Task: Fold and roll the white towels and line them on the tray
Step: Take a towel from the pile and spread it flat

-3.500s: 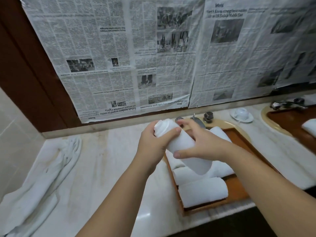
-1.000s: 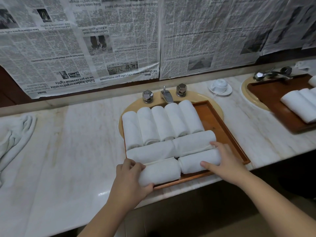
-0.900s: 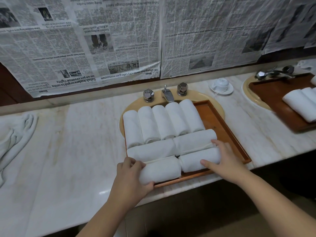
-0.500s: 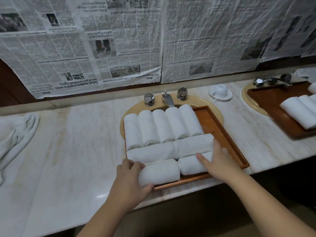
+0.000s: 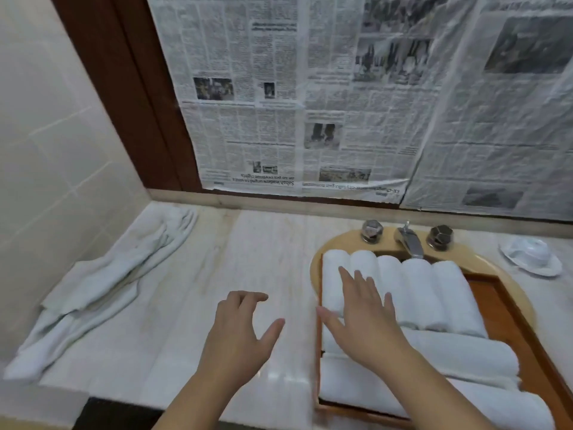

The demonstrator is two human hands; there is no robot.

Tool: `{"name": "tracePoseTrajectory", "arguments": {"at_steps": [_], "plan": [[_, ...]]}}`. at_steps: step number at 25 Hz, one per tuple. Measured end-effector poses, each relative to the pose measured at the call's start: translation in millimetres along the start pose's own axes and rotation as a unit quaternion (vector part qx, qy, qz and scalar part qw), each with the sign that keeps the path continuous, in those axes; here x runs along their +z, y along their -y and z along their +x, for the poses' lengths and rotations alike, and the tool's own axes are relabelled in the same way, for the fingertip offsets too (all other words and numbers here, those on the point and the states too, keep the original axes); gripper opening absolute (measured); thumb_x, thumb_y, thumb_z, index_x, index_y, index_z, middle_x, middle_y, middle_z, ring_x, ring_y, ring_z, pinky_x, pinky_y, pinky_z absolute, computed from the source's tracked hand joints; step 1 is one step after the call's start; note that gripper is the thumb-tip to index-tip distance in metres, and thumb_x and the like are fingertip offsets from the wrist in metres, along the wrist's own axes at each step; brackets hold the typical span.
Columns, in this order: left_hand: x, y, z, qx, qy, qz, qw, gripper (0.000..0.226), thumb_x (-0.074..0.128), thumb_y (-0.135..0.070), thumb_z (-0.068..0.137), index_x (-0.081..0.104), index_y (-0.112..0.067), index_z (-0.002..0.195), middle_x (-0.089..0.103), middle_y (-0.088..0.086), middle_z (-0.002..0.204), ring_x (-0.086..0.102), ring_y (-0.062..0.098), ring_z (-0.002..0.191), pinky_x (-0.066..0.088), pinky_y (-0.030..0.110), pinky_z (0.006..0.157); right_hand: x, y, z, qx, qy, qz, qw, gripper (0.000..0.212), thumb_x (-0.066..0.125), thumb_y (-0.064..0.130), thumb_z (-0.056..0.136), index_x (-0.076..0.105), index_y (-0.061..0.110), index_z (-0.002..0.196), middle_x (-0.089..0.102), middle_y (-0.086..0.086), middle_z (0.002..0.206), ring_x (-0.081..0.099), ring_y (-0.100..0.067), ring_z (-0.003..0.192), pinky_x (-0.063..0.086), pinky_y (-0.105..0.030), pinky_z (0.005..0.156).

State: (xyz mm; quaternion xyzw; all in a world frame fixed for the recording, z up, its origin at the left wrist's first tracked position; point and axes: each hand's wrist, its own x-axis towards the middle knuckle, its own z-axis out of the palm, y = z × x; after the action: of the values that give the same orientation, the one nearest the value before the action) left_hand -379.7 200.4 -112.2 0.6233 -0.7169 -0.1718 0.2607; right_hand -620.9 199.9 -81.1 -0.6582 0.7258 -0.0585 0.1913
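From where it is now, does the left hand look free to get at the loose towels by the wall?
Probably yes: the left hand hovers open over bare counter, and nothing lies between it and the unrolled towels.

White rolled towels point(image 5: 415, 293) fill a reddish-brown wooden tray point(image 5: 508, 308). The counter point(image 5: 248, 259) is pale veined marble, the loose towels point(image 5: 102, 283) white, the newspaper point(image 5: 356, 97) grey print.

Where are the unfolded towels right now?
The unfolded towels lie heaped at the counter's far left by the tiled wall, left of the left hand.
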Motion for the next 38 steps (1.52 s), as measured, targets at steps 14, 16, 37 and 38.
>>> {"name": "tracePoseTrajectory", "arguments": {"at_steps": [14,16,37,38], "plan": [[-144.1,242.8,40.8,-0.216,-0.146,0.074,0.963,0.049,0.065,-0.05,0.094,0.053,-0.032,0.139,0.047,-0.01,0.136,0.04,0.014,0.124,0.044,0.026,0.092,107.7,302.1,134.5,-0.296,0.106,-0.066,0.947,0.078,0.042,0.06,0.102,0.004,0.031,0.164,0.009,-0.004,0.173,0.01,-0.028,0.159,0.019,-0.05,0.126],[-147.0,283.1,54.2,-0.237,-0.116,0.109,0.958,0.055,0.065,-0.049,0.094,0.05,-0.032,0.145,0.045,-0.007,0.146,0.039,0.019,0.133,0.045,0.031,0.102,127.8,335.4,149.7,-0.309,0.126,-0.063,0.941,0.076,0.044,0.054,0.103,0.004,0.032,0.164,0.008,-0.004,0.173,0.01,-0.028,0.159,0.019,-0.048,0.126],[-260.1,277.8,169.9,-0.131,-0.136,-0.173,0.967,0.013,0.065,-0.052,0.093,0.065,-0.043,0.103,0.062,-0.014,0.101,0.062,0.002,0.087,0.051,0.028,0.074,72.3,464.3,202.1,-0.277,0.018,0.245,0.929,0.012,0.059,0.032,0.095,0.049,0.028,0.09,0.061,0.006,0.082,0.058,-0.015,0.078,0.049,-0.039,0.068],[-268.9,269.2,175.1,-0.126,-0.115,-0.207,0.963,0.019,0.069,-0.059,0.09,0.065,-0.043,0.1,0.067,-0.013,0.096,0.065,0.005,0.084,0.054,0.03,0.072,55.3,461.3,201.3,-0.271,0.004,0.271,0.924,0.009,0.059,0.032,0.095,0.052,0.028,0.091,0.063,0.006,0.083,0.06,-0.015,0.08,0.051,-0.041,0.072]]}}
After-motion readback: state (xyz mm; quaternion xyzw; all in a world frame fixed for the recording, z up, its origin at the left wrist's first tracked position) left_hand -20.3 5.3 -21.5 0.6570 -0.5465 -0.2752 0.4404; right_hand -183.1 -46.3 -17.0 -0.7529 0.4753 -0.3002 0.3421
